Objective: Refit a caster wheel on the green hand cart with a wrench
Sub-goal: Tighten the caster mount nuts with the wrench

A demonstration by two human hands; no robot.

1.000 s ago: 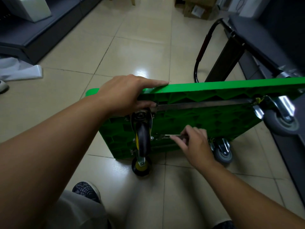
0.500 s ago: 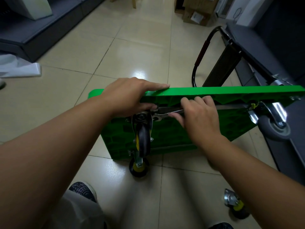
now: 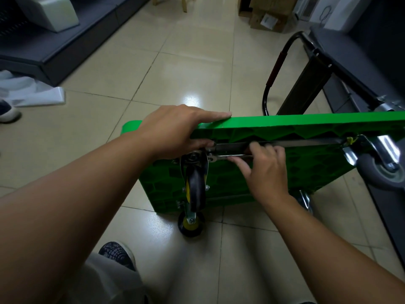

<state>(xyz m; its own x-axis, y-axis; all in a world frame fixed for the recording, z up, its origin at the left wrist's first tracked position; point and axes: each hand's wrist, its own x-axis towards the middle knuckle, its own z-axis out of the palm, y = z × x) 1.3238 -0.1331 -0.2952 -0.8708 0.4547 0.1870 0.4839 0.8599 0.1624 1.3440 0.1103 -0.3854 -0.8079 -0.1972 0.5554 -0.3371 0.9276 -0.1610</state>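
Note:
The green hand cart point(image 3: 306, 128) stands on its side on the tiled floor, underside facing me. A black caster wheel point(image 3: 195, 187) with a yellow hub sits on the underside near the left end. My left hand point(image 3: 175, 130) grips the cart's top edge above that caster, index finger stretched along the edge. My right hand point(image 3: 263, 165) holds a silver wrench point(image 3: 221, 158) whose head sits at the caster's mounting plate. A second black-and-yellow wheel point(image 3: 190, 224) touches the floor below.
Grey casters point(image 3: 381, 172) sit at the cart's right end. The folded black handle point(image 3: 276, 71) leans behind. A dark bench point(image 3: 350, 62) is on the right, a dark platform point(image 3: 65, 40) at the left, cardboard boxes point(image 3: 269, 18) at the back. My shoe point(image 3: 118, 253) is below.
My right hand rose from the caster's lower bolt to its upper one a second ago, then slid slightly down and right with the wrench. The left hand stays on the edge.

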